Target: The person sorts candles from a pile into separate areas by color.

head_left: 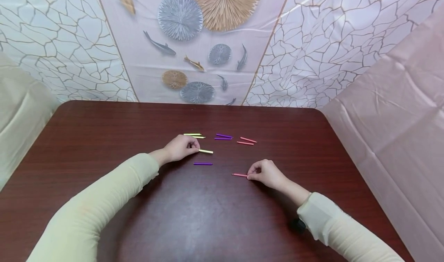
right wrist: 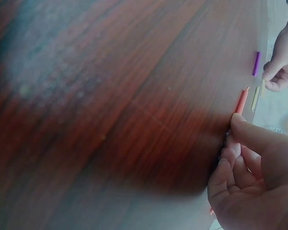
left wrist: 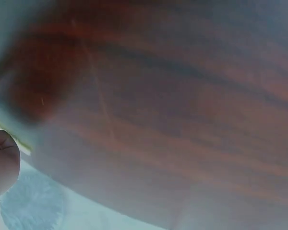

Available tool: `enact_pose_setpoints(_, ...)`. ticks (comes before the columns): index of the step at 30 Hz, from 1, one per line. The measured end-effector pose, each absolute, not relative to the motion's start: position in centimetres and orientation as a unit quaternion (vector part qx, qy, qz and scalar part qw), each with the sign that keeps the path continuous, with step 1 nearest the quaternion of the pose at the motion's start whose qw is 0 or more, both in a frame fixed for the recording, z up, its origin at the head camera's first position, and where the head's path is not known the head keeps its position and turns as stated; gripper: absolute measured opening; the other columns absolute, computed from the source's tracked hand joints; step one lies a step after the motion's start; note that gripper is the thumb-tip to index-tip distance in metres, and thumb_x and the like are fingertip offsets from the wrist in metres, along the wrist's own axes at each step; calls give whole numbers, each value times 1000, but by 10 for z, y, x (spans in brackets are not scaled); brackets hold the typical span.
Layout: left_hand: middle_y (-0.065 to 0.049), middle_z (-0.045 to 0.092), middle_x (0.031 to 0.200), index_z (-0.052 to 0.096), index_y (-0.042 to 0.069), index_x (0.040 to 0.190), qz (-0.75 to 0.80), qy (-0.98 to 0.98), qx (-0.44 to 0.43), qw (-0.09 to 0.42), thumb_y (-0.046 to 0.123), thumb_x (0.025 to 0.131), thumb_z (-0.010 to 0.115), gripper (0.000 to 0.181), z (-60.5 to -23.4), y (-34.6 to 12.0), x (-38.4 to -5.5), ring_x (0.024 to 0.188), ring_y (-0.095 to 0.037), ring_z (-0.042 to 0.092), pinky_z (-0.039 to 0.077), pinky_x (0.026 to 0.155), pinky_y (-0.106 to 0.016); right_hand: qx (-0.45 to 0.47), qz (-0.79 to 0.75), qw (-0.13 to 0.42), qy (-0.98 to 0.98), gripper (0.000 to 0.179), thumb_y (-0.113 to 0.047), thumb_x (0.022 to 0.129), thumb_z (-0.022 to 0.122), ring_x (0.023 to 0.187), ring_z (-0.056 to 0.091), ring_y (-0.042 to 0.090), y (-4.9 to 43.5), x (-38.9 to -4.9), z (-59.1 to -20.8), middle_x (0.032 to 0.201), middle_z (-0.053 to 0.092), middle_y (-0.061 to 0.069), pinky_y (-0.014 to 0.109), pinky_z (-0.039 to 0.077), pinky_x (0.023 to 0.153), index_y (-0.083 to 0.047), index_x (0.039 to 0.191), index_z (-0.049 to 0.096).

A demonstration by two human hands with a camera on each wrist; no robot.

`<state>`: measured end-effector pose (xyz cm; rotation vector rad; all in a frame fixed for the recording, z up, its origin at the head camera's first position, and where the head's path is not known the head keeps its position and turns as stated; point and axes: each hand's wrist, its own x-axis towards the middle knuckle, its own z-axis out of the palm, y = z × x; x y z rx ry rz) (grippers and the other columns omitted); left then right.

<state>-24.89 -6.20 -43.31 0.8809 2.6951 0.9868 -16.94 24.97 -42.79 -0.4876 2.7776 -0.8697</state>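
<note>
In the head view my left hand (head_left: 181,148) pinches one end of a thin yellow candle (head_left: 207,151) just over the table. Below it a single purple candle (head_left: 202,163) lies flat. My right hand (head_left: 268,174) holds a pinkish-red candle (head_left: 239,175) between thumb and fingers, its narrow tip pointing left; the right wrist view shows this candle (right wrist: 241,100) up close. Farther back lie a yellow pair (head_left: 192,134), partly behind the left hand, a purple pair (head_left: 223,139) and a red pair (head_left: 245,143). Only part of the left hand (left wrist: 2,160) enters its wrist view.
A dark reddish-brown wooden table (head_left: 166,223) carries everything. Behind it hangs a patterned curtain (head_left: 222,84), with a plain pinkish cloth (head_left: 392,127) along the right side. A small black object (head_left: 297,225) sits under the right sleeve.
</note>
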Motion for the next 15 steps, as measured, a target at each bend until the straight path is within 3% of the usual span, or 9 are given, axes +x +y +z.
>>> enact_pose_setpoints(8, -4, 64, 77, 67, 6, 82, 341, 903, 260, 33, 11, 85, 65, 6, -421, -77, -262, 74, -13, 55, 44, 72, -26, -156, -291, 100, 938, 8, -11, 76, 74, 58, 47, 3, 250, -170, -429, 63, 64, -2, 18, 39, 55, -8, 70, 69)
enact_pose_setpoints(15, -5, 63, 77, 66, 5, 83, 335, 910, 240, 38, 10, 85, 63, 6, -420, -86, -267, 74, -15, 55, 43, 73, -28, -154, -294, 103, 938, 8, -11, 76, 75, 58, 47, 4, 250, -170, -429, 63, 64, -2, 18, 40, 55, -8, 71, 69)
